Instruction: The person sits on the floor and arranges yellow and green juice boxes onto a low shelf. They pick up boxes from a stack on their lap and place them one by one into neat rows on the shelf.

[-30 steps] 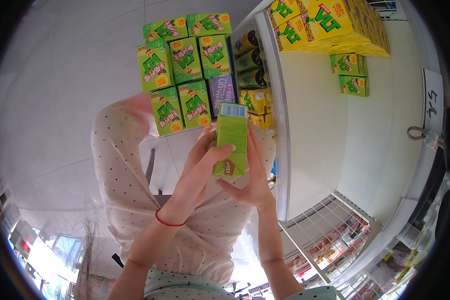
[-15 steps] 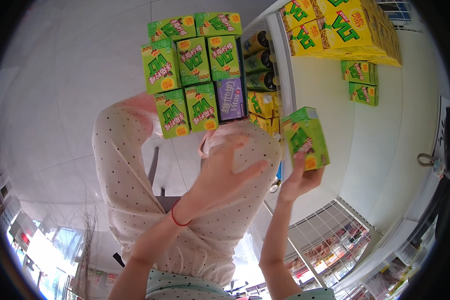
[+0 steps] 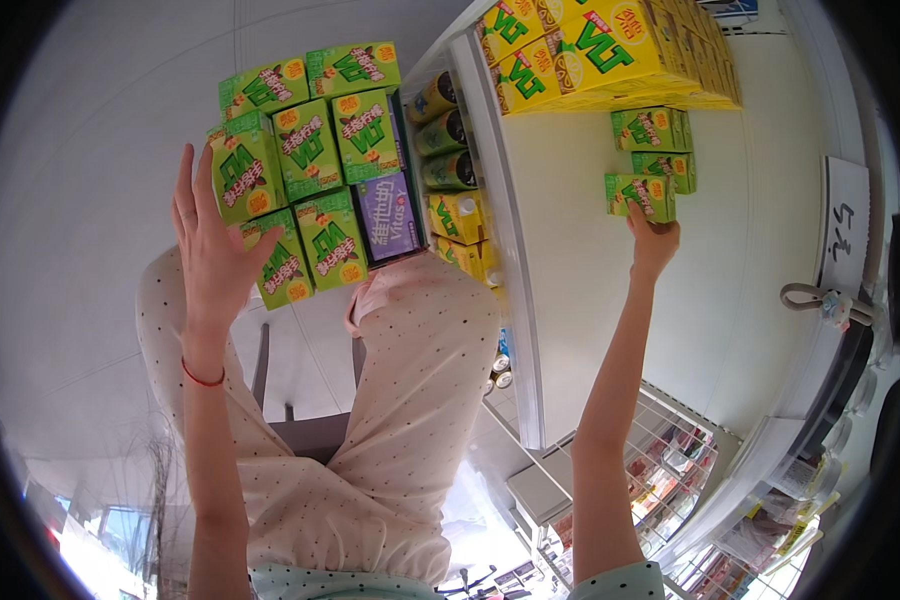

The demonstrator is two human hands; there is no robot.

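Note:
At the shelf on the right, my right hand (image 3: 655,246) is closed around the near end of a green drink multipack (image 3: 632,195). That pack lies against two similar green packs (image 3: 646,130) set one behind the other on the white board. My left hand (image 3: 208,250) has its fingers spread at the left side of a stack of green drink packs (image 3: 308,145). Its thumb reaches across the nearest left pack (image 3: 282,272); whether it touches cannot be made out. A purple drink carton (image 3: 390,217) shows at the stack's near right corner.
Yellow drink packs (image 3: 610,55) are piled at the back of the white shelf (image 3: 570,250). Bottles (image 3: 442,135) and yellow cartons (image 3: 457,217) stand on a level below its raised edge. My knees (image 3: 430,320) are beneath the stack, and a wire rack (image 3: 670,450) is at lower right.
My right hand has carried its green pack forward and right to the shelf packs. The left hand has moved from over my lap to the stack's left side. The view has shifted right.

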